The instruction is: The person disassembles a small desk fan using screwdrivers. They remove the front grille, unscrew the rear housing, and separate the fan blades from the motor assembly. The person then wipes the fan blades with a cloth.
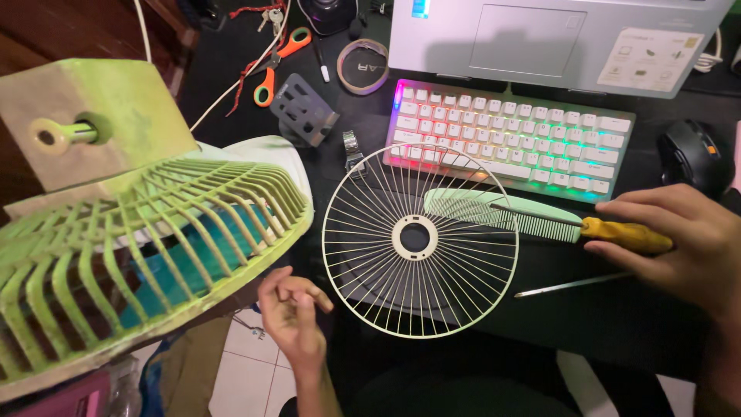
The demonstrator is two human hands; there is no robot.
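Surface: dark desk (617,324), cluttered, dim room; tiled floor visible below the near edge.
Wire guard: round white wire fan guard (421,239) lies flat on the desk in front of the keyboard, near edge overhanging slightly. Off the fan, centre ring bare.
Right hand: right hand (679,239) closed around the yellow handle of a screwdriver (625,234); shaft points left across the guard toward the hub, tip looks to be over the spokes, contact not clear.
Comb: pale green comb (502,212) lies across the upper right of the guard, under or beside the shaft.
Left hand: left hand (293,316) empty, fingers loosely curled, not gripping anything; just off the guard's lower left rim, apart from it.
Fan body: dusty green plastic fan (116,193) at left, tilted, rear grille facing the camera, motor housing with bare shaft stub above. No blade seen on the shaft.
Progress (judgement): front guard already removed, fan looks part-way stripped; rear grille still on the body.
Spare tool: thin metal rod or second driver (571,284) lies on the desk below the right hand, untouched.
Behind: backlit white keyboard (509,135) just beyond the guard, laptop (556,38) behind it, black mouse (691,154) at right.
Top left: orange-handled scissors (282,62), tape roll (363,66), perforated metal bracket (302,108), well apart from the hands.
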